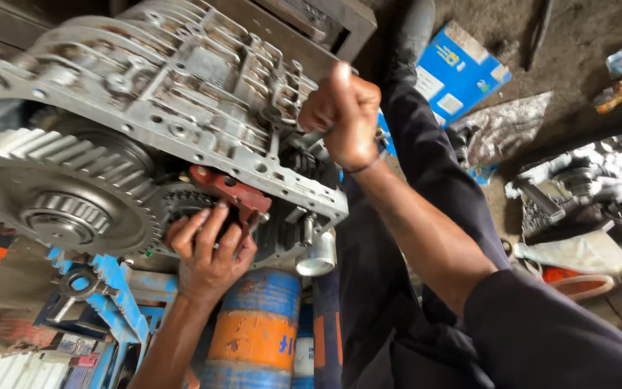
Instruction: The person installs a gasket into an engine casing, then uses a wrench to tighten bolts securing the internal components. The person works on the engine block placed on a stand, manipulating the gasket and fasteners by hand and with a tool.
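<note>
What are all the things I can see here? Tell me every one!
Metal engine casing: one, silver-grey, upper left, filling much of the view.
Big toothed gear: one, grey, left side of the casing.
Red bracket: one, dull red, under the casing's lower edge.
Metal drum: one, blue with an orange band, below the casing.
Blue stand: one, blue, lower left.
Cardboard box: one, blue, on the floor, top right.
Machine parts: a grey pile, right edge.
Left hand: one, fingers spread against the red bracket.
Right hand: one, fisted around something at the casing's right end; what it grips is hidden.
</note>
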